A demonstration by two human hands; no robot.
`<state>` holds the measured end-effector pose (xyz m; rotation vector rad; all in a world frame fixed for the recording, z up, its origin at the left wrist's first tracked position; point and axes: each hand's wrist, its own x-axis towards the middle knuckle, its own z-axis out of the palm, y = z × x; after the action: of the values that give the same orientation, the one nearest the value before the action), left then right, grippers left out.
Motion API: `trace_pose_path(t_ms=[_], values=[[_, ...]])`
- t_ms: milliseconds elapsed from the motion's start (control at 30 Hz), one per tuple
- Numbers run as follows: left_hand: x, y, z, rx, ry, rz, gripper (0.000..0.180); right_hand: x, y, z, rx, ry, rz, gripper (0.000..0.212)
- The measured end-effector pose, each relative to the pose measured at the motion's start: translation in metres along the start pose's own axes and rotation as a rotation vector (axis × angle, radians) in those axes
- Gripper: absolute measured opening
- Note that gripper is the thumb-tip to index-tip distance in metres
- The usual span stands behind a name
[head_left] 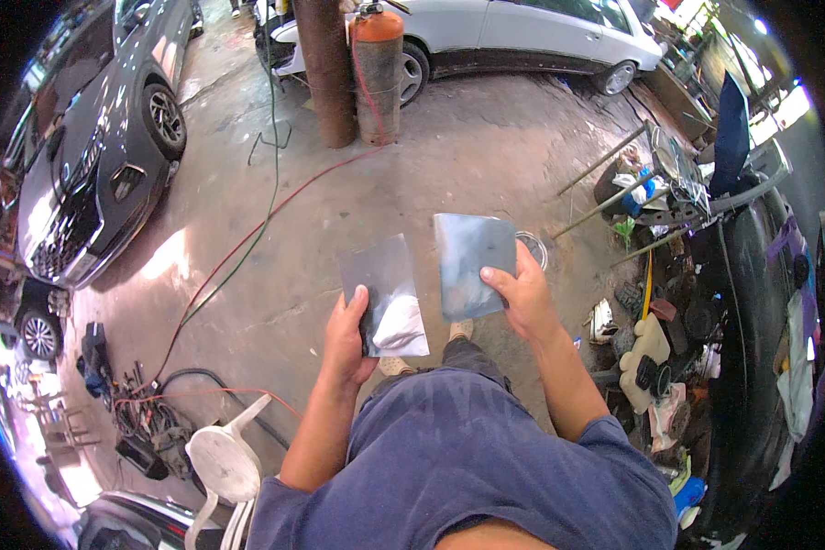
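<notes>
Left hand [344,339] is gripping shiny grey sheet [396,280]; right hand [524,291] is gripping bluish sheet [472,257], just right. Both are hovering above floor [431,174]. Orange-topped cylinder [390,92] is standing far, dark car [73,174] far left.

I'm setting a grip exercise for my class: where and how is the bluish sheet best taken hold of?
Probably at the right edge of the bluish sheet, coming from the person's right, thumb on the face, fingers behind. It is flat and broad, and that edge lies toward the right hand, whose thumb presses the face there.
</notes>
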<state>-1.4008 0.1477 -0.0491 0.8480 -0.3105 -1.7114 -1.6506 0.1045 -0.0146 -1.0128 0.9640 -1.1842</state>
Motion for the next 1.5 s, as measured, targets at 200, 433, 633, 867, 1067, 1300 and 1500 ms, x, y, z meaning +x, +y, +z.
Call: trace_pose_path(t_ms=[200, 433, 633, 867, 1067, 1300, 1500], values=[[-0.017, -0.019, 0.011, 0.044, -0.087, -0.185, 0.043, 0.014, -0.016, 0.004, 0.202, -0.057, 0.172, 0.044], [-0.032, -0.026, 0.023, -0.017, -0.177, -0.294, 0.046, 0.021, -0.011, 0.008, 0.243, -0.139, 0.173, 0.038], [-0.028, -0.026, 0.024, -0.018, -0.164, -0.305, 0.041, -0.004, 0.016, -0.013, 0.22, -0.099, 0.225, 0.04], [-0.019, -0.026, 0.021, 0.039, -0.091, -0.326, 0.038, -0.051, 0.022, -0.057, 0.1, -0.054, 0.306, 0.041], [-0.012, -0.025, 0.031, 0.025, 0.002, -0.17, 0.036, -0.062, -0.003, -0.063, 0.067, 0.084, 0.173, 0.039], [0.0, -0.031, 0.048, 0.0, 0.062, 0.098, 0.035, -0.072, -0.001, 0.003, -0.393, 0.008, -0.363, 0.048], [0.0, -0.039, 0.051, 0.085, 0.143, 0.279, 0.031, -0.07, -0.013, 0.031, -0.709, -0.199, -0.569, 0.068]])
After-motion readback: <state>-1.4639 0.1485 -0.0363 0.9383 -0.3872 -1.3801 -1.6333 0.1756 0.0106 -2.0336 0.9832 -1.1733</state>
